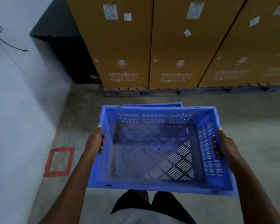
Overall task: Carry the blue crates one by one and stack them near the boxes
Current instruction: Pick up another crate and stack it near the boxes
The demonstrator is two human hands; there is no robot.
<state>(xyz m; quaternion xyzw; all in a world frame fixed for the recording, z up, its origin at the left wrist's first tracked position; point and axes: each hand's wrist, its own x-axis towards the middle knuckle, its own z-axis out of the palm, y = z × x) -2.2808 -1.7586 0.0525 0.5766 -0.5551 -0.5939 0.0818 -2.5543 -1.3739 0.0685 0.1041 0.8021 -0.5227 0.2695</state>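
I hold an empty blue slotted crate (158, 149) in the air in front of me, level with my waist. My left hand (95, 141) grips its left wall, fingers curled through the handle slot. On the opposite wall my right hand (223, 143) grips the same way. Just beyond the held crate, the rim of another blue crate (152, 104) shows on the floor, mostly hidden. Behind it stand tall brown cardboard boxes (176, 46) on a dark blue pallet (168, 92).
A pale wall (19, 94) runs along the left. A black box (60, 50) fills the corner beside the cardboard boxes. A red taped square (60, 161) marks the grey concrete floor (249, 113) at left. My legs show below the crate.
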